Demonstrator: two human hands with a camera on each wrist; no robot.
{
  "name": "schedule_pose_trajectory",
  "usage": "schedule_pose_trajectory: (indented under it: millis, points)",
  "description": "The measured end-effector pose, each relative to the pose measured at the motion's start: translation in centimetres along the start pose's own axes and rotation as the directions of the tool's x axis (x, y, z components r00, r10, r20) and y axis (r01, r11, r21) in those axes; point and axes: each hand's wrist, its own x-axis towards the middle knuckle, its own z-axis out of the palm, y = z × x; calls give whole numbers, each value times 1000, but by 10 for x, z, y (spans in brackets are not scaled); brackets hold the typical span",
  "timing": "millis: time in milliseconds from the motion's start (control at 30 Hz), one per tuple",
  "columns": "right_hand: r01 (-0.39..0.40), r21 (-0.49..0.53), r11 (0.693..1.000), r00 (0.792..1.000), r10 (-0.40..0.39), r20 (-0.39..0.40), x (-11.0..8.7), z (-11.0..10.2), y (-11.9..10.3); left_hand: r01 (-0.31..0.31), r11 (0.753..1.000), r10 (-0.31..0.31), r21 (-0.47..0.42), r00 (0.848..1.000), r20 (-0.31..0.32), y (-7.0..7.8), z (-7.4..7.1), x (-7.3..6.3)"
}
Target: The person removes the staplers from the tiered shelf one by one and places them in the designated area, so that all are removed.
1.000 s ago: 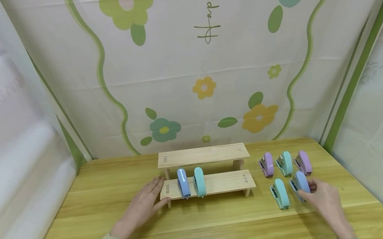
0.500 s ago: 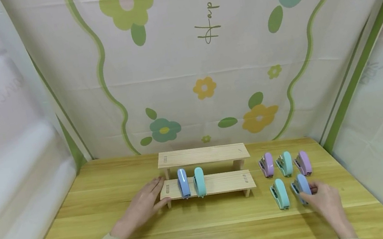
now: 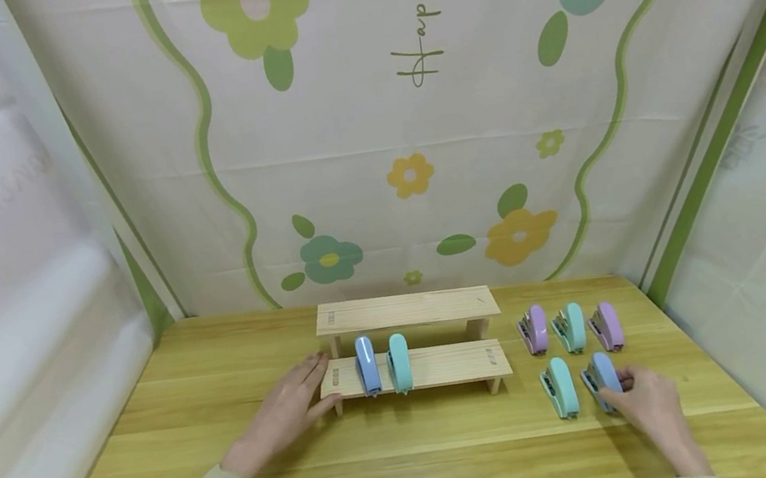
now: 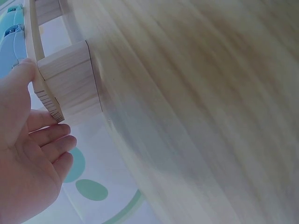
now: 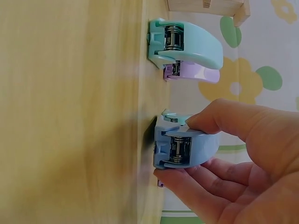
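While your right hand [image 3: 649, 402] pinches the blue stapler [image 3: 605, 372], a slack pinch could drop it; swinging low leftward could knock the green stapler [image 3: 563, 387] beside it; farther left, your left hand [image 3: 286, 412] grips the shelf [image 3: 448, 364].

On a pale, grained wooden stand [image 3: 449, 363] we see a blue stapler [image 3: 368, 367] and a turquoise stapler [image 3: 400, 363]. Right of the stand we find purple staplers [image 3: 537, 329], more turquoise staplers [image 3: 563, 386] and a second blue stapler [image 3: 603, 368]. Under it, the counter [image 3: 419, 453] is yellow-brown, woodgrain-striped; behind it, white cloth [image 3: 333, 120] bears green, teal and orange flowers [image 3: 514, 236].
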Motion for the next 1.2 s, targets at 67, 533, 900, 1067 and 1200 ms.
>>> schedule_pose_trajectory:
  millis: [67,533,900,1067,1200]
  points:
    - [-1,0,1000,1000,1,3,0,0,1,0,1000,0,-1,1000,1,0,0,0]
    - [-9,-4,1000,1000,9,19,2,4,4,-8,1000,9,14,1000,-5,-1,1,0]
    - [-9,7,1000,1000,8,21,1,3,4,0,1000,0,9,1000,1,-1,2,0]
    - [-9,-5,1000,999,9,38,3,2,3,0,1000,0,11,1000,-2,-1,2,0]
    - [3,-17,1000,998,-2,58,3,1,3,-4,1000,4,16,1000,-9,-1,2,0]
